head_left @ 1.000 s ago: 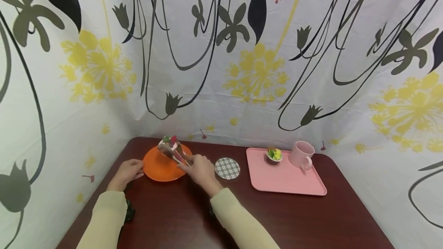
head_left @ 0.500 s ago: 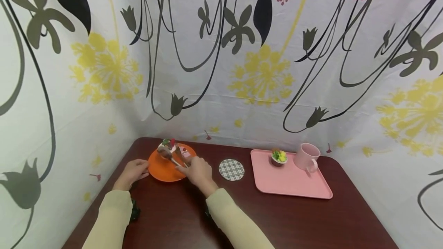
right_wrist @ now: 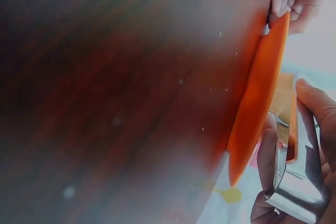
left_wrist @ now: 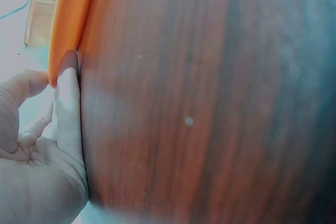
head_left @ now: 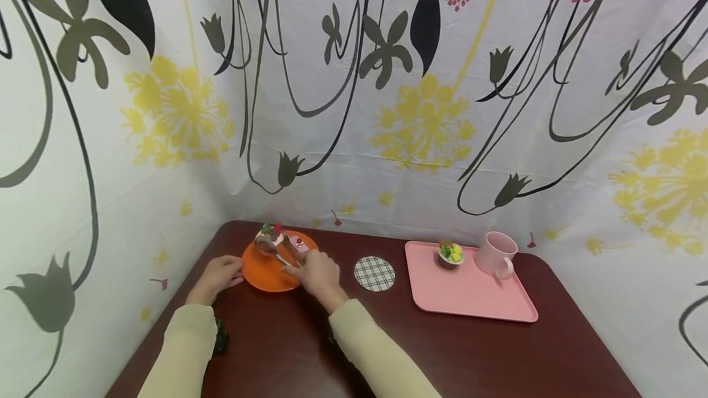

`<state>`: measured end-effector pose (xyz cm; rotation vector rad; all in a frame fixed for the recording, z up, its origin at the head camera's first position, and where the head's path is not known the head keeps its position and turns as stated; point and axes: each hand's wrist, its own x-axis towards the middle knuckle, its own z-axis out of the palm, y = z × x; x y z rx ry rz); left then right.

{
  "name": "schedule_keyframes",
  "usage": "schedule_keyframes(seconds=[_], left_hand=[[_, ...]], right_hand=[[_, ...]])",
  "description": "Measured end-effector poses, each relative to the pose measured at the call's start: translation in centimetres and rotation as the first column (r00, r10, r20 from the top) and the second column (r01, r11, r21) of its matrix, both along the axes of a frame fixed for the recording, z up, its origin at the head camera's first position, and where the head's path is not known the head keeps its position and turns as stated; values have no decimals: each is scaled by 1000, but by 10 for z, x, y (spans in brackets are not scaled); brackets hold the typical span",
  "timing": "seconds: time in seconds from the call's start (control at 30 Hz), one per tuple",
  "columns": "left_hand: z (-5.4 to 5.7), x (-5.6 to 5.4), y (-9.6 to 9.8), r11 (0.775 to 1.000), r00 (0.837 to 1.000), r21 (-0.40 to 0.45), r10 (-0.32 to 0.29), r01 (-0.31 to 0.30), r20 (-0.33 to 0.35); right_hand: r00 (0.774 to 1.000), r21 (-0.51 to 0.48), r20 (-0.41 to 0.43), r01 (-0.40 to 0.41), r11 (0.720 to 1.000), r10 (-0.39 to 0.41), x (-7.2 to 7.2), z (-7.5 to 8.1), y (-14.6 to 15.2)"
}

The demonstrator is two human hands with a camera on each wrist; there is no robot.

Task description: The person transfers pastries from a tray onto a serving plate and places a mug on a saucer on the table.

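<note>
My left hand (head_left: 219, 275) pinches the near-left rim of an orange plate (head_left: 265, 276). In the left wrist view the thumb lies above that rim and a finger under it. My right hand (head_left: 319, 275) grips metal tongs (right_wrist: 302, 195) over the plate. Between the tongs' ends, at the back left of the plate, stands a piece of cake (head_left: 271, 233) with a white top, something red and green leaves. Its light brown side shows in the right wrist view. A pink piece with a small red dot (head_left: 299, 243) lies behind the tongs on the plate.
To the right of the plate lies a round checked coaster (head_left: 374, 274). Further right a pink tray (head_left: 470, 296) holds a pink mug (head_left: 495, 253) and a small cup with green and yellow topping (head_left: 450, 255). A patterned cloth (head_left: 354, 140) hangs behind the dark table (head_left: 287, 349).
The head view has shifted, so everything sits further right. The tongs and cake have moved left and lower over the plate, uncovering the pink piece. The left hand keeps its hold.
</note>
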<state>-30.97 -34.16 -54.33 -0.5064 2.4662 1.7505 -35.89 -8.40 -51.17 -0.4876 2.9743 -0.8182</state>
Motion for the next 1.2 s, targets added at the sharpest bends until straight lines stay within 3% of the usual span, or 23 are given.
schedule_keyframes(seconds=[0.3,0.63,1.2], left_hand=[[4,4,6,1000,1000,1,-13,13,-13],[4,1,4,1000,1000,5,-13,13,-4],[7,3,2,1000,1000,-8,-30,30,-2]], right_hand=[[1000,5,15,-7,1000,7,1,0,4],[999,28,43,-14,1000,13,2,6,8],[999,42,30,-21,999,20,15,19,24]])
